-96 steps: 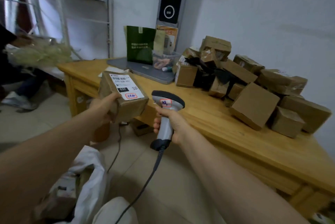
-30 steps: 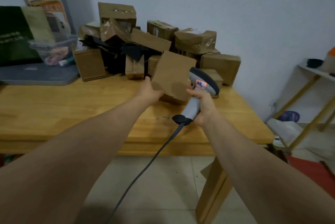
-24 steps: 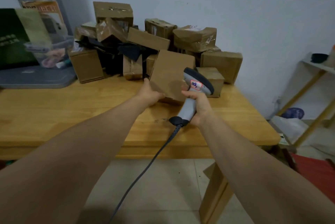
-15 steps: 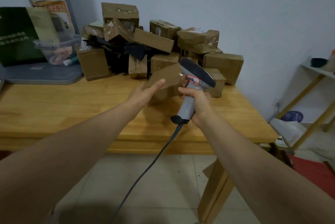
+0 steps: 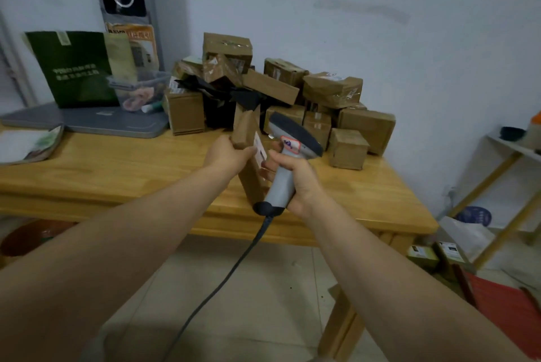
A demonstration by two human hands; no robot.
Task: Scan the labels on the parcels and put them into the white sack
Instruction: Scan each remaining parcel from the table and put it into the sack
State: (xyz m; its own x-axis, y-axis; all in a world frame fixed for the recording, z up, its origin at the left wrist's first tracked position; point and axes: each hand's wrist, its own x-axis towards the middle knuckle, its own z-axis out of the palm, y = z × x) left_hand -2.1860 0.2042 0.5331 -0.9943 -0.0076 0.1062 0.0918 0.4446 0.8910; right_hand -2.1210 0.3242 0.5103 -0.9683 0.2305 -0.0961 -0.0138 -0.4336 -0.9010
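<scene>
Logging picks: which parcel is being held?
The flat parcel gripped by the left hand, stood on edge beside the scanner; the rest sit in the pile on the table.

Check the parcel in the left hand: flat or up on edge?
Up on edge, slightly tilted: the parcel stands tall in the left hand, its white label facing the scanner.

Dim, flat indoor light, soft focus, wide-angle bending at edges
</scene>
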